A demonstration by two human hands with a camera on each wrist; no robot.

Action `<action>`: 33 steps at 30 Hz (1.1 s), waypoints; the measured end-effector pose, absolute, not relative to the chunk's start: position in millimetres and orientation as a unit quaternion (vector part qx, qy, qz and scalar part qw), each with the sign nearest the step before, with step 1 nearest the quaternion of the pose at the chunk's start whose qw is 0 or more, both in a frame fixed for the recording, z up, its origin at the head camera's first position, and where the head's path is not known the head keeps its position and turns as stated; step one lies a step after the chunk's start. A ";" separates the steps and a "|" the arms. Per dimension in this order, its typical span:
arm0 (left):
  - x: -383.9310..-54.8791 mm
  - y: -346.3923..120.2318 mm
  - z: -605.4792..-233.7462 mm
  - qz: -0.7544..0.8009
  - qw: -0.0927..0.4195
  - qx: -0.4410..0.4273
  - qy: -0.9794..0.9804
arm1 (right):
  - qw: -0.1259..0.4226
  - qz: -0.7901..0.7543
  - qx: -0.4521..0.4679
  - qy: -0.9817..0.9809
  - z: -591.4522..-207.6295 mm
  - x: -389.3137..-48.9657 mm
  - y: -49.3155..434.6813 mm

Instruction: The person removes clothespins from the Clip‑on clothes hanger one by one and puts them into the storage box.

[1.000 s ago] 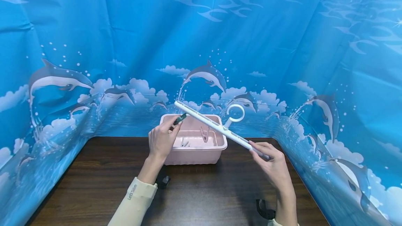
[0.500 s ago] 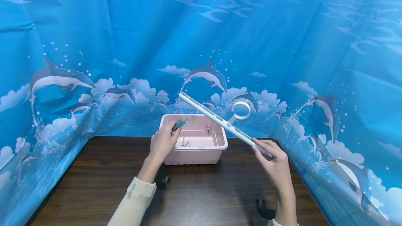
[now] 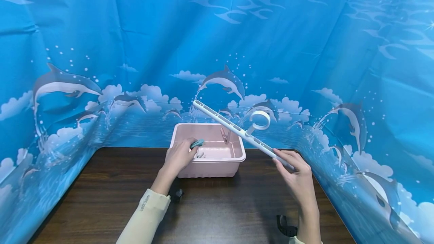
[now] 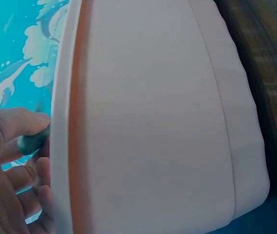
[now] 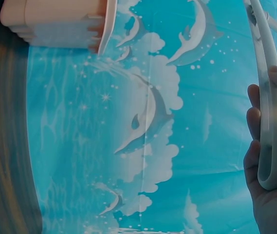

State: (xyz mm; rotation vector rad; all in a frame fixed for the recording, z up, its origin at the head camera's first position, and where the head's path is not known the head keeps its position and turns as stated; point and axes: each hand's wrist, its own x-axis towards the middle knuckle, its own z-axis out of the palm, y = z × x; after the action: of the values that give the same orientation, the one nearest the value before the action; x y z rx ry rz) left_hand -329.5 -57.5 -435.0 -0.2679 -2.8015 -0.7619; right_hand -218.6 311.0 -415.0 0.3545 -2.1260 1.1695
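Observation:
A green clothespin (image 3: 197,144) is pinched between the thumb and fingers of my left hand (image 3: 179,155), which reaches over the near left rim of a pink plastic basin (image 3: 208,168). Inside the basin, a pink clothespin (image 3: 225,135) leans at the back wall, and a pale clip (image 3: 200,155) lies partly behind the hand. My right hand (image 3: 295,172) grips the lower right end of a white plastic hanger bar (image 3: 222,120) with a ring hook (image 3: 260,119). The bar slants up and left above the basin. In the right wrist view, the hanger's rounded end (image 5: 273,178) lies against the palm.
The basin stands at the back of a dark wooden table (image 3: 217,210). A blue dolphin-print curtain (image 3: 142,48) encloses the back and sides. Black straps or devices show near the left wrist (image 3: 177,195) and right wrist (image 3: 286,228).
My left hand has dropped from above the rim into the basin's opening, still pinching the green clothespin. The hanger has swung slightly up and right, then stayed still.

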 end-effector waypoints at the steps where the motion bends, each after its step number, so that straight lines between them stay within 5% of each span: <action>1: -330.3 -57.0 -435.1 -0.256 0.113 -0.094 -0.955 | 0.337 0.449 0.136 -0.816 -415.0 -218.6 310.9; 16: -334.6 -49.8 -437.9 -0.223 0.166 -0.113 -0.954 | 0.320 0.449 0.121 -0.826 -416.9 -219.7 308.5; 30: -327.9 -41.5 -425.7 -0.347 0.173 -0.114 -0.915 | 0.325 0.462 0.133 -0.814 -414.9 -218.1 307.4; 33: -323.3 -38.5 -419.4 -0.420 0.141 -0.150 -0.884 | 0.327 0.464 0.134 -0.812 -414.8 -218.1 307.3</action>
State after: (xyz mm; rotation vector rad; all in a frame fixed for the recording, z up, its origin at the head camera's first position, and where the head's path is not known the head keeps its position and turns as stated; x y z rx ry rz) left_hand -323.3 -38.5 -419.4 -0.4340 -2.5522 -1.2121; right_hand -218.1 307.3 -414.8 0.3508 -2.1280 1.2145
